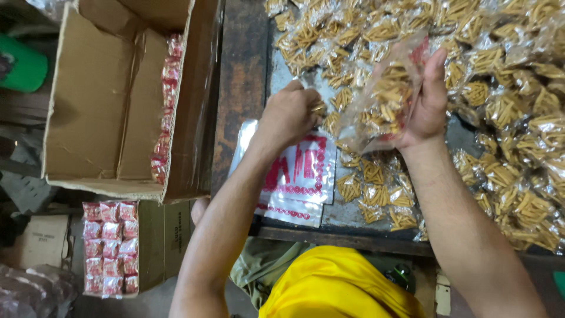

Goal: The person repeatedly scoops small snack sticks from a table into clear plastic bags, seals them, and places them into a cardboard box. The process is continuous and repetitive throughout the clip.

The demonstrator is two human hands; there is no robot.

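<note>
Overhead, clear snack bag (385, 97) (red-printed) in right hand (425, 100)

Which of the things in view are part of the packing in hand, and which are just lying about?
In hand:
- right hand holding a large clear bag
- left hand pinching a small snack packet
- heap of small snack packets
- flat printed bags

Lying about:
- open cardboard box
- red packets
- green object
</note>
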